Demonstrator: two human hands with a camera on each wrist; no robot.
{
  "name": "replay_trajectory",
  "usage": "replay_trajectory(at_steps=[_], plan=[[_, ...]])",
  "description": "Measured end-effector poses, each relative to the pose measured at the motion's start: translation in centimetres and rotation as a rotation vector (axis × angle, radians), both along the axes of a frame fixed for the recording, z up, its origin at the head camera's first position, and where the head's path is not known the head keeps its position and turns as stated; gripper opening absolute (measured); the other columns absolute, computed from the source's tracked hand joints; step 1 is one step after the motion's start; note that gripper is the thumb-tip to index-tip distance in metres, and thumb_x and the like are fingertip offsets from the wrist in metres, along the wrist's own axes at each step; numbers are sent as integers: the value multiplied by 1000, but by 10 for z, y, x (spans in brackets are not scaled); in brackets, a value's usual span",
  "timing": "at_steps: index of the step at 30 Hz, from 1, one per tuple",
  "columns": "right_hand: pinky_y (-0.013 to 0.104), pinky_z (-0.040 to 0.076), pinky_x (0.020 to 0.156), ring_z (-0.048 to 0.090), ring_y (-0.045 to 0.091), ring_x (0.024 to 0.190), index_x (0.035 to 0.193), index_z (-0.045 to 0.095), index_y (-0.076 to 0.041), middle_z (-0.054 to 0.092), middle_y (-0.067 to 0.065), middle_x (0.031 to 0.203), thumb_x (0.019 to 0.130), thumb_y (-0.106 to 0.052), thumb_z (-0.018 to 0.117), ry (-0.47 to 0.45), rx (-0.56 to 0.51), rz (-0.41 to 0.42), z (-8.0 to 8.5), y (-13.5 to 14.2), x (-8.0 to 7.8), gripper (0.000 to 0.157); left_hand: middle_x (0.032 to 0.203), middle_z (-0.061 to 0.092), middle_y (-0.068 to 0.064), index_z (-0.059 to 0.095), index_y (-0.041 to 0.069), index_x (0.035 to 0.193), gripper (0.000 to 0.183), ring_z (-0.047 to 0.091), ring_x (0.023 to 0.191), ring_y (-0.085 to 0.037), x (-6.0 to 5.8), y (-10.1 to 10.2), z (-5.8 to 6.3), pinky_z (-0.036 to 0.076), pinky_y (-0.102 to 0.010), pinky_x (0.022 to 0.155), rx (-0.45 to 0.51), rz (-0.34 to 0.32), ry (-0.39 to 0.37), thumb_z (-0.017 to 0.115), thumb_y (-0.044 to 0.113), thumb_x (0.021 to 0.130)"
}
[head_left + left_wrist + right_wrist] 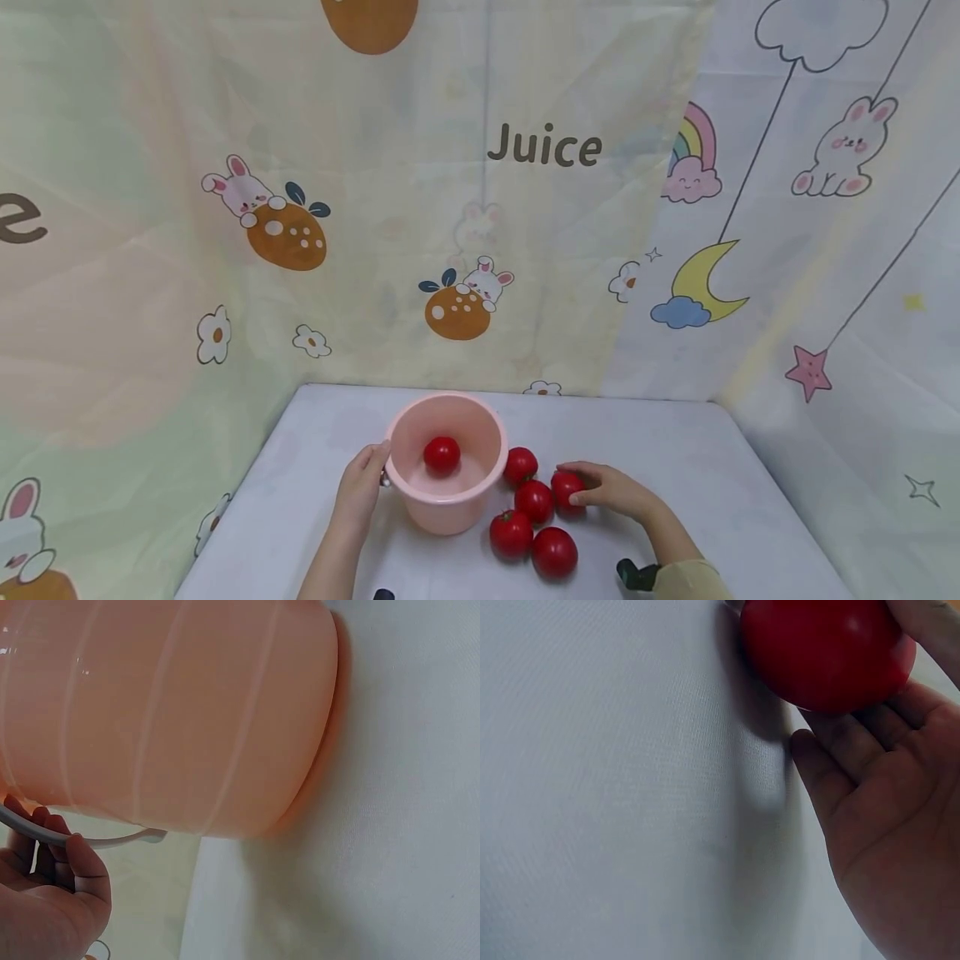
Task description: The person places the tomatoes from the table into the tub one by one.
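My left hand [358,492] holds the pink plastic bucket [444,518] at its left side. In the left wrist view, its fingers curl round the pale handle [124,841], close against the bucket wall. One tomato [442,456] lies inside the bucket. To the bucket's right, my right hand [617,493] grips the rightmost tomato [566,490] of a group. In the right wrist view, the thumb and fingers lie on either side of that smooth red tomato [825,652]; part of the fingers is hidden behind it.
More tomatoes crowd beside the bucket: one at the back [521,465], a middle one [535,502], and two in front, a left one [512,535] and a right one [555,553]. The white table [675,450] is bordered by printed cloth [390,325] behind and at both sides.
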State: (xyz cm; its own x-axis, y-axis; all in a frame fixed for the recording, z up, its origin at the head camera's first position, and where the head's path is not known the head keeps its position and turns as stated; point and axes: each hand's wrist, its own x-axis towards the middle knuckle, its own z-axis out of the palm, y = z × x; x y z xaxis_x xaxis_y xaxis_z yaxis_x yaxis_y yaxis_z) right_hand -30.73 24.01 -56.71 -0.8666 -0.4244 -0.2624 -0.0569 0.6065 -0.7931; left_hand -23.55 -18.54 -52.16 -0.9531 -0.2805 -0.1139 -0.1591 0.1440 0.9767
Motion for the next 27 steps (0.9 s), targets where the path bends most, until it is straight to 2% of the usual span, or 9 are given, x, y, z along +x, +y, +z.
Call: replay_trajectory(at_steps=[5, 15, 27], plan=[[62, 45, 97, 48, 30, 128, 137, 57, -27, 57, 6, 136, 82, -44, 76, -9, -1, -7, -2, 2, -2, 61, 85, 57, -1, 63, 6, 105, 59, 50, 90, -21, -1, 0, 0, 37, -35, 81, 6, 2, 3, 47, 62, 96], [57, 48, 96, 51, 29, 125, 137, 57, -23, 60, 6, 134, 83, -42, 76, -11, -25, -7, -3, 5, 0, 61, 86, 58, -1, 62, 4, 105, 60, 50, 91, -21, 1, 2, 2, 37, -39, 84, 19, -1, -3, 47, 62, 96], [57, 48, 96, 53, 27, 124, 136, 59, -23, 62, 4, 132, 83, -42, 76, -22, -47, -39, -3, 7, -2, 59, 85, 57, -1, 61, 3, 104, 58, 50, 89, -20, 1, 1, 2, 38, -35, 80, -7, -6, 5, 45, 58, 99]])
